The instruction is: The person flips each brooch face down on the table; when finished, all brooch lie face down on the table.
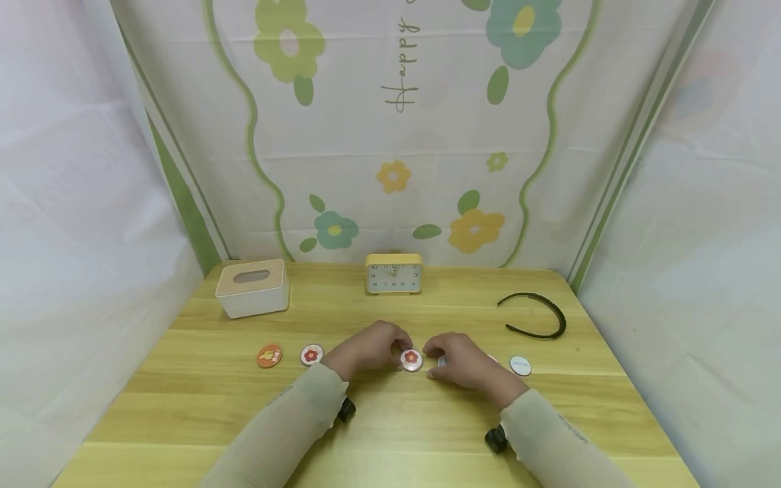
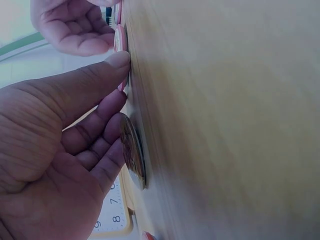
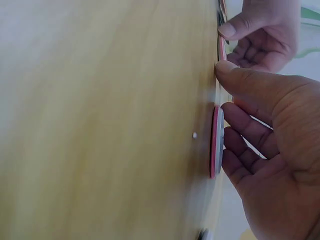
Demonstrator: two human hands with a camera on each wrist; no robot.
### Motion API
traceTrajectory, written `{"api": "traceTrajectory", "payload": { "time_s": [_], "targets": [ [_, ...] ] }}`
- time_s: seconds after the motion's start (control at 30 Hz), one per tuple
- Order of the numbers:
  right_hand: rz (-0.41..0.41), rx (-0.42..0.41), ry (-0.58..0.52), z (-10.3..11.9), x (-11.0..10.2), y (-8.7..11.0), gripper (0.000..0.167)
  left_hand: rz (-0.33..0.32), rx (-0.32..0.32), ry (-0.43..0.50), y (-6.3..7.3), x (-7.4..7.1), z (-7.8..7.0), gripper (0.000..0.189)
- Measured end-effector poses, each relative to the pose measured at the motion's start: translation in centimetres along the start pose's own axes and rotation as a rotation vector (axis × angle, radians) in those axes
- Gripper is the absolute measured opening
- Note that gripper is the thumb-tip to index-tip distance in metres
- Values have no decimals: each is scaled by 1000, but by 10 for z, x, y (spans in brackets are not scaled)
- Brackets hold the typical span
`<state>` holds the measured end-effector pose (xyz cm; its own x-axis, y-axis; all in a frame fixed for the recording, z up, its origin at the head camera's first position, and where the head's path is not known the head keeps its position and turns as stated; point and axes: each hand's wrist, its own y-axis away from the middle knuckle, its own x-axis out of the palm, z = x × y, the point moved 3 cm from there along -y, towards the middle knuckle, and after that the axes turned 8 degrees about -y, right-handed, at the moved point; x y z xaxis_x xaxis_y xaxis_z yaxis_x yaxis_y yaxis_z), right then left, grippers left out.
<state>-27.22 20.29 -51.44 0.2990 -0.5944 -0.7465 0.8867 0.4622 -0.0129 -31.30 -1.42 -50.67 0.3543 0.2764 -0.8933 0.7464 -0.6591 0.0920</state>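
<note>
The head view shows the left hand pinching a round white badge with a red flower by its edge, thumb and finger set close; the badge sits at the middle of the pale yellow wooden table, in front of a yellow rectangular clock. Beside it, the right hand curves loosely around a round pale-blue badge, its thumb and index finger apart with a moderate gap; most of that badge is hidden. To the left lie a round orange badge and a second red-flowered white badge; to the right, a round white badge with blue print. A white tissue box with a wooden-toned lid and a thin black headband stand farther back.
</note>
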Motion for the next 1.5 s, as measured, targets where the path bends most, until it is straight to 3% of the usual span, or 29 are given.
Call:
{"api": "traceTrajectory", "payload": {
  "time_s": [0.5,0.9,1.27,1.5],
  "targets": [
    [-14,-144,123,15,12,-12,17,-9,34,25,-1,1,0,18],
    [14,-134,181,18,11,-7,19,7,65,-69,3,-2,-4,11],
    [-12,-115,200,16,6,-3,27,-66,94,-155,6,-9,-10,17],
    [-80,-67,85,20,4,-3,32,-117,68,-130,2,-7,-6,18]
  ]
}}
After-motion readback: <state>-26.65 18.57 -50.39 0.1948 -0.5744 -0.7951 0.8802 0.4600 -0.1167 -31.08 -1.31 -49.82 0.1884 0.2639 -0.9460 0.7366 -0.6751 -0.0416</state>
